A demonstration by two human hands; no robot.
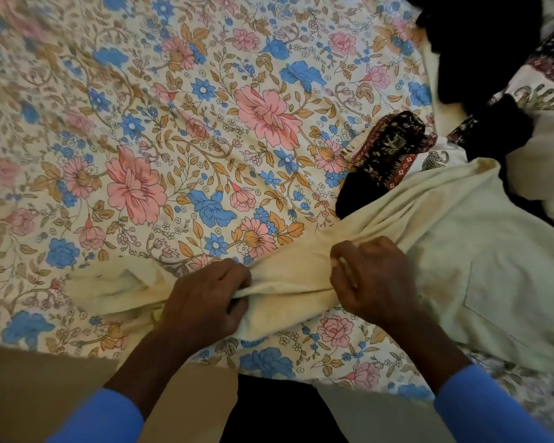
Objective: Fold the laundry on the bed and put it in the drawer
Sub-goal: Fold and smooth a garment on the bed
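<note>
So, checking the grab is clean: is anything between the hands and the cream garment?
Nothing visible. The left hand and the right hand both grip the cream garment directly, bunching it on the bed's near side.

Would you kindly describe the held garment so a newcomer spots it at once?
On the floral bedsheet, look right, beside the elephant-print cloth. The garment gripped by left hand and right hand is plain cream, unlike its dark or printed neighbours.

No writing, label, brand or number can be read. The bed sheet [173,123] carries only printed flowers, the dark patterned cloth [394,142] only elephants and borders, the cream cloth [461,251] nothing legible.
</note>
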